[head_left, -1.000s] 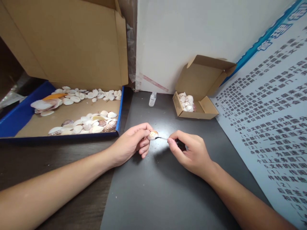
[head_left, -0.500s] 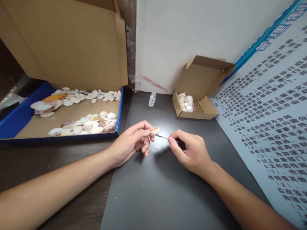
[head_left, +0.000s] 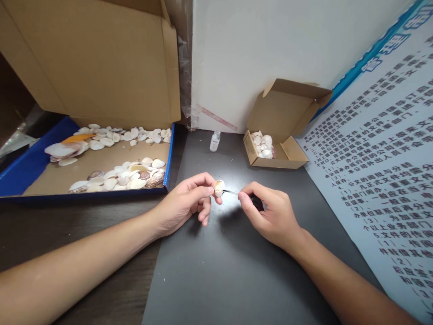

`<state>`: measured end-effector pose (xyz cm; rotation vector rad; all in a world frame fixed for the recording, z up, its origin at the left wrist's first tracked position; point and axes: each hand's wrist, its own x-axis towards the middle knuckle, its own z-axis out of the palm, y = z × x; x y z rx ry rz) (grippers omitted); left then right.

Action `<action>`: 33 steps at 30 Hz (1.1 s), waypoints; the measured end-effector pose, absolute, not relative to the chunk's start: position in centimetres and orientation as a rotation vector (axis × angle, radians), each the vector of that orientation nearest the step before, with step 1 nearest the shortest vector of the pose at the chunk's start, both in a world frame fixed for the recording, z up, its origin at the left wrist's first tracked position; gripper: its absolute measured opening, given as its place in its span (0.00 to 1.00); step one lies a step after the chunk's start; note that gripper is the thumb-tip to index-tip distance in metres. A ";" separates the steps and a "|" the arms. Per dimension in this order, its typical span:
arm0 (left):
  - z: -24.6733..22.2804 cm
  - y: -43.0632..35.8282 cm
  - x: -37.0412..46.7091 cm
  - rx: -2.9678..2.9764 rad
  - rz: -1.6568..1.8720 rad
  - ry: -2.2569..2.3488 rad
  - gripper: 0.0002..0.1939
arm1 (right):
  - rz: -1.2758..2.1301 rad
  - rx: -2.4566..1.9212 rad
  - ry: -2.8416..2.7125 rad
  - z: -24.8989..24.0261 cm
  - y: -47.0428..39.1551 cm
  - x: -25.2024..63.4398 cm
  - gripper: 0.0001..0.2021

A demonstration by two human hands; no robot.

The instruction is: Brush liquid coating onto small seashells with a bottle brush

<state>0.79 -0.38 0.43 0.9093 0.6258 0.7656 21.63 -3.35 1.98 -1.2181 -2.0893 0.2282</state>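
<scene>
Between the thumb and fingers of my left hand is a small seashell, whitish with orange-brown marks. The lower fingers of that hand are loosely curled. My right hand is closed around the black handle of a small brush with a thin pale stem. Its dark tip meets the right edge of the shell; whether it presses on the surface I cannot tell. Most of the handle is hidden in my palm. Beyond the hands stands a small clear bottle with a printed label.
On the left, an open blue-edged cardboard box holds many seashells. A smaller open cardboard box with shells stands at the back right. A dark grey mat lies under my hands. A printed sheet borders the right side.
The shell has turned in my left fingers and shifted slightly right, so its face shows differently. My right hand and the brush have moved a little to the right, the tip still at the shell.
</scene>
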 end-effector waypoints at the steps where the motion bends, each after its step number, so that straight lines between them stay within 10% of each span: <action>1: 0.4 -0.4 0.8 0.915 0.769 0.620 0.05 | 0.229 -1.214 -2.087 2.0 -3.4 21.6 0.10; 33: 0.4 -0.2 0.7 0.845 0.757 0.603 0.07 | 0.348 -1.083 -2.119 1.1 -3.1 21.9 0.04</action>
